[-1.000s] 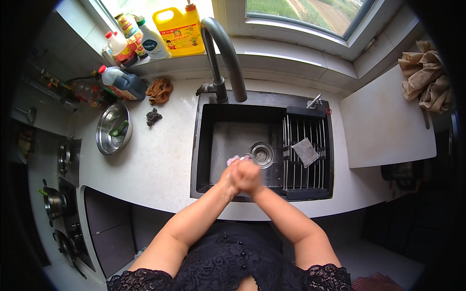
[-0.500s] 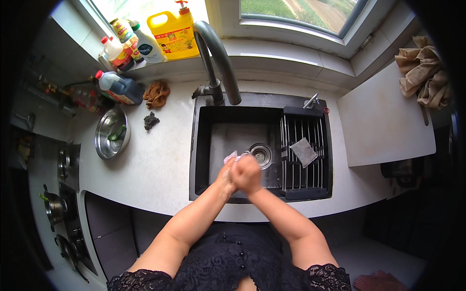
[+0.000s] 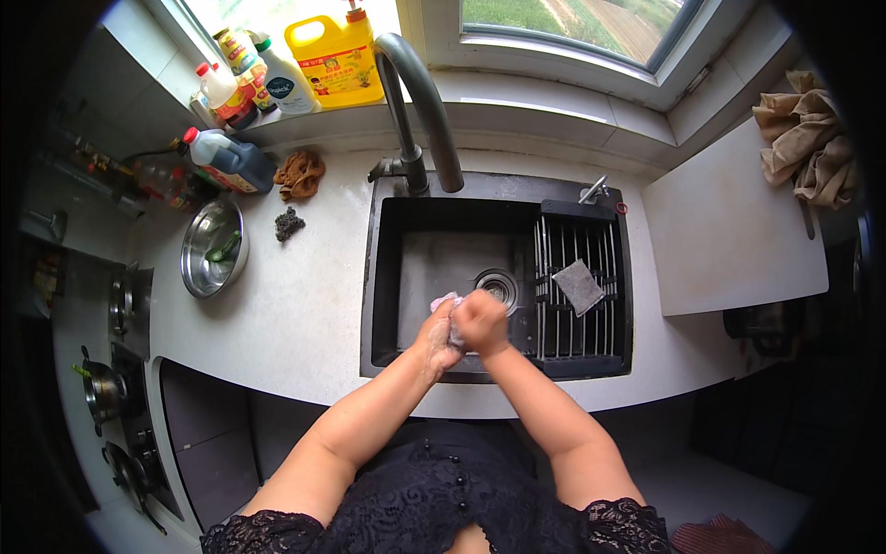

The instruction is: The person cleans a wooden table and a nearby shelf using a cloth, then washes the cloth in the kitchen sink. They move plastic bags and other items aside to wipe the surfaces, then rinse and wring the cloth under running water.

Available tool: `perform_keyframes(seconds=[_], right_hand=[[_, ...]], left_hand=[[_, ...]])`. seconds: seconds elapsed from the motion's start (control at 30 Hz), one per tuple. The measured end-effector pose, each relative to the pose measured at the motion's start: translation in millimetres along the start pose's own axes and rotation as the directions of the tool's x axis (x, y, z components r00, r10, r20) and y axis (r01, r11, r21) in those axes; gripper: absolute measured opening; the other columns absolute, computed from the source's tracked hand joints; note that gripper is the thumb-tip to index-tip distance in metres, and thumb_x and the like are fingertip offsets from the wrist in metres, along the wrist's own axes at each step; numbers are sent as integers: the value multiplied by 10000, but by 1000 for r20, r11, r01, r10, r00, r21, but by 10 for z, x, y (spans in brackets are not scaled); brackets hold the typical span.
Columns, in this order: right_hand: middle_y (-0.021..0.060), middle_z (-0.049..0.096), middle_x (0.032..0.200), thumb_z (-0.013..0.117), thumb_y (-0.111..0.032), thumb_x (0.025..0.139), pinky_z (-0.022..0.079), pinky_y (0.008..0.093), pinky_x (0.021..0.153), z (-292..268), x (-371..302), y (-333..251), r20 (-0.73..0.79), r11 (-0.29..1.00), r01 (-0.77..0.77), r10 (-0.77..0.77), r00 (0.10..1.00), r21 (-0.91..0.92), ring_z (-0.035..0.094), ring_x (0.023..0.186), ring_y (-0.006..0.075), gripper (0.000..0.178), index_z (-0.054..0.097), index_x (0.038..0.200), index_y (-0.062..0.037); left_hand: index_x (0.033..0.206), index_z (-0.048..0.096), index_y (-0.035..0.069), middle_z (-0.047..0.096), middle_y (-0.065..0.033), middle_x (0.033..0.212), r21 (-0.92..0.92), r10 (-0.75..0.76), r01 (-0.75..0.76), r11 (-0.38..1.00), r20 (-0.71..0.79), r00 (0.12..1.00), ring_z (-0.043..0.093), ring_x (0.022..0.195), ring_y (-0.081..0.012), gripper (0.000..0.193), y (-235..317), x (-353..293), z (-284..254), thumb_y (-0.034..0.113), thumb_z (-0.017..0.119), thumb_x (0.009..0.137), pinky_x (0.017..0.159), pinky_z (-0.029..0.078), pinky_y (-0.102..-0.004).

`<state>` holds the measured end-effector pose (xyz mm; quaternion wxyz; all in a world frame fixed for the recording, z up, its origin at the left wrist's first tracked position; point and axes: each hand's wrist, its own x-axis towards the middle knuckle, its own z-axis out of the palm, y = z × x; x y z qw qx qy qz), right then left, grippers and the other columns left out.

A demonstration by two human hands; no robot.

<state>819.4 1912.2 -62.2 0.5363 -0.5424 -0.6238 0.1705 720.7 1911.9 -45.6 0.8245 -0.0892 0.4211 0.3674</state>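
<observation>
Above the near part of the black sink [image 3: 388, 277], my two hands are together. My left hand [image 3: 436, 334] is closed round a bunched, wet-looking pinkish-white cloth [image 3: 445, 300], part of which sticks out past the fingers. Pressed against the same cloth from the other side is my right hand [image 3: 483, 320], curled into a fist and slightly smeared by motion. Most of the cloth is hidden inside the hands. Just beyond them lies the round drain [image 3: 498, 286]. The grey tap [image 3: 429, 120] arches over the sink's far edge, with no water seen running.
A rack [image 3: 572, 343] with a grey pad [image 3: 579, 287] covers the sink's right side. Left on the counter are a steel bowl [image 3: 198, 242] with green vegetables, a brown rag [image 3: 300, 175] and a scourer [image 3: 288, 223]. A yellow jug [image 3: 341, 69] stands on the sill; a board [image 3: 729, 231] is right.
My right hand has shifted slightly right and away from my left hand, showing more of the cloth between them. My left hand stays nearly in place. The view has shifted a little.
</observation>
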Motion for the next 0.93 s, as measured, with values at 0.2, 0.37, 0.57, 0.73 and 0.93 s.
perform_keyframes(seconds=[0.2, 0.37, 0.57, 0.73, 0.93], right_hand=[[-50, 369, 522, 646, -102, 803, 285, 251, 449, -121, -81, 499, -174, 733, -585, 663, 728, 347, 325, 510, 46, 363, 382, 554, -103], [-54, 486, 691, 683, -44, 824, 332, 179, 557, -471, 26, -9, 32, 478, -478, 681, 731, 737, 414, 589, 21, 213, 476, 805, -94], [-4, 602, 778, 650, -177, 877, 420, 185, 698, -631, -148, 79, 375, 355, -686, 635, 675, 635, 556, 721, 60, 268, 531, 1052, -13], [94, 549, 1094, 604, -294, 902, 444, 274, 790, -626, -195, 130, 501, 265, -816, 680, 536, 513, 564, 870, 144, 439, 440, 1253, -87], [81, 259, 1463, 677, -509, 772, 322, 642, 974, -580, 47, -259, 744, 60, -818, 381, 549, 572, 281, 1336, 316, 905, 159, 1457, -225]], left_hand=[[1122, 545, 87, 619, -92, 1086, 22, 100, -103, 994, 96, 990, 614, 985, -240, 282, 73, 27, -13, 297, 478, 946, 853, 509, -409], [1212, 484, 123, 547, -103, 1210, 80, 180, -179, 981, -7, 984, 501, 1135, -252, 370, 389, 11, -160, 389, 426, 961, 981, 358, -427], [1307, 436, 101, 484, -100, 1294, -145, 204, -156, 977, 425, 882, 411, 1245, -296, 445, 441, -201, 164, 350, 445, 938, 1080, 253, -487], [1317, 442, 111, 480, -106, 1313, -168, 224, -153, 974, 599, 768, 389, 1268, -324, 643, 464, -476, 354, 338, 655, 754, 1096, 231, -508], [1303, 454, 114, 496, -130, 1294, 18, 236, -309, 951, 604, 761, 441, 1226, -338, 751, 442, -468, 404, 373, 766, 672, 1053, 297, -554]])
